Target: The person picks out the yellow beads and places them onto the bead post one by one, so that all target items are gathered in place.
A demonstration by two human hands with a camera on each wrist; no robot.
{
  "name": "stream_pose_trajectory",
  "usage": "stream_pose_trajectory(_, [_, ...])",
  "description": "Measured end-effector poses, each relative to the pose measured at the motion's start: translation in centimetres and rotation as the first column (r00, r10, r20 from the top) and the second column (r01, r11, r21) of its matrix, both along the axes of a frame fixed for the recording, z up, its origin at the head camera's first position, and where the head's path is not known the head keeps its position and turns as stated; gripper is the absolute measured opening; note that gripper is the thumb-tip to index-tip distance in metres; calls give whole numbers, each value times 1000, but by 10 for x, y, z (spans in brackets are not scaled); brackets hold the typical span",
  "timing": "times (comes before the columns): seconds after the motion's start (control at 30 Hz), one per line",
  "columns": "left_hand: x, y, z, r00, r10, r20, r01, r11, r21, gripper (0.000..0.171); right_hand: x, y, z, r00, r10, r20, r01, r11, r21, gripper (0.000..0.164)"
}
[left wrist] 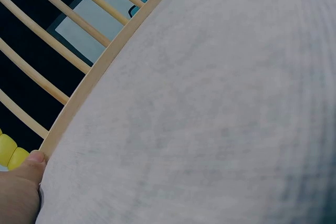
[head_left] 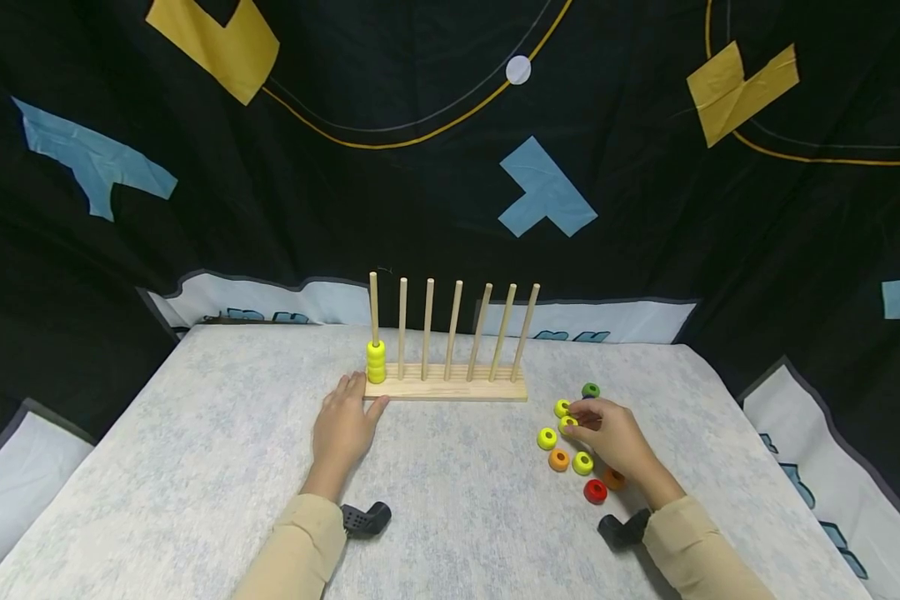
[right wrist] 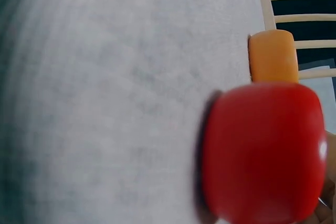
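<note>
A wooden peg rack (head_left: 450,390) stands at the table's far side, its upright pegs in a row. Yellow beads (head_left: 376,363) are stacked low on its leftmost peg. My left hand (head_left: 341,429) holds the left end of the rack's base, thumb (left wrist: 32,167) against the front edge. On the right, my right hand (head_left: 617,437) pinches a yellow bead (head_left: 567,426) between thumb and fingers, low over the table. Other yellow beads (head_left: 547,438) lie around it. In the right wrist view a red bead (right wrist: 265,153) hides most of that hand.
Near the right hand lie orange beads (head_left: 558,459), a red bead and a green bead (head_left: 590,390), with a dark blue bead partly hidden by the fingers. A white cloth-like surface covers the table (head_left: 465,500). Behind hangs a dark curtain (head_left: 390,217) with taped shapes.
</note>
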State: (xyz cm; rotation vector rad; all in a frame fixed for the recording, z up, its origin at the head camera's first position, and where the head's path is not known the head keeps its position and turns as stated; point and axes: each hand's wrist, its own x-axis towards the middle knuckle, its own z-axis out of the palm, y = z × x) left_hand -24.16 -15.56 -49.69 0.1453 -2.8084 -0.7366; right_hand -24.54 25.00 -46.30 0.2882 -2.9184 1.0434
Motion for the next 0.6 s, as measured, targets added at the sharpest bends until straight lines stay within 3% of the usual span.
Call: stream_pose_trajectory(0.6, [0,0,0,1000,4,6,-4,1000,9,71,2,2,-4,997,-4,78,3,1000,5,36])
